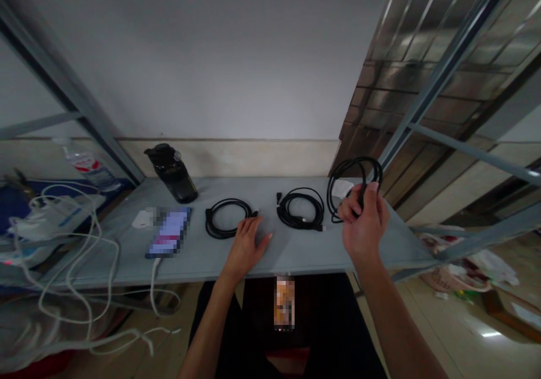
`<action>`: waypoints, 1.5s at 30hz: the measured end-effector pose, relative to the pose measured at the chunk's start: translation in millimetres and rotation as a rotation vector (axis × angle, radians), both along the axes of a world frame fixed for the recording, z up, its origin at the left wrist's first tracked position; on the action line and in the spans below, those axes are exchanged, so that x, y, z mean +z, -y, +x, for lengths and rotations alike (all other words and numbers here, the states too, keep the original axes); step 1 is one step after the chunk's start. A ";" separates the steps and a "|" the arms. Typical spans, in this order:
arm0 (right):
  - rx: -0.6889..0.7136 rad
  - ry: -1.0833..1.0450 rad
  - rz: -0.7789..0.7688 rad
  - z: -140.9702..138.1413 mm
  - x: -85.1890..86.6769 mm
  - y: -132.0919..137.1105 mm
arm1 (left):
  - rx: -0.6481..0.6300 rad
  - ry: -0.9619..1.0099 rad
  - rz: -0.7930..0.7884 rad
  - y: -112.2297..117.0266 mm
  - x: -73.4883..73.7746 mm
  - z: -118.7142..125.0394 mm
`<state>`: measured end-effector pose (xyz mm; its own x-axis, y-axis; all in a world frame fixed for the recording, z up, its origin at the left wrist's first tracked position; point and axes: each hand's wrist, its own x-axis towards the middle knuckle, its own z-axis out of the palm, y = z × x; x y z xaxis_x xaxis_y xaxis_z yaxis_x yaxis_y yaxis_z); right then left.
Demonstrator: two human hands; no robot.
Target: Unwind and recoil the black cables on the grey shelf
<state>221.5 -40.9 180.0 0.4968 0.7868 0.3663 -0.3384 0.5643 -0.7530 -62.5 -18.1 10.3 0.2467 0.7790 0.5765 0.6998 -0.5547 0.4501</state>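
Note:
My right hand (367,221) is closed around a coiled black cable (377,168), holding it over the right end of the grey tabletop (270,255). Flat on the table, my left hand (245,249) rests with fingers stretched and thumb apart. Its fingertips lie at the right edge of another black cable coil (217,233), beside that cable's plug end; whether they press on it I cannot tell. Between my hands lies a third coil of black cable (291,220), with its connector ends sticking out. A small white object (341,188) shows through the loop of the held cable.
A dark bottle (173,173) stands at the back left. In front of it lies a lit phone (171,232) with a white cord (154,283) hanging off the edge. Tangled white cables (91,255) and a plastic bottle (88,165) are further left. Metal frame posts (439,80) flank the table.

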 end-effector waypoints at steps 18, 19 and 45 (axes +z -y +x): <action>0.460 0.442 -0.237 -36.2 -17.0 12.7 | -0.030 0.050 -0.078 6.5 9.1 1.7; 0.450 0.443 -0.224 -35.7 -13.0 13.7 | -0.030 0.060 -0.085 6.7 9.8 2.0; 0.640 1.247 -0.107 -75.4 -38.3 71.2 | -0.187 1.562 -0.643 101.5 81.1 39.0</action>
<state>146.0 -112.1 141.7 -0.5563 0.8016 0.2191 0.4021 0.4903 -0.7732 -23.5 -119.6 91.4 -0.0991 0.9945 -0.0332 -0.6445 -0.0387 0.7637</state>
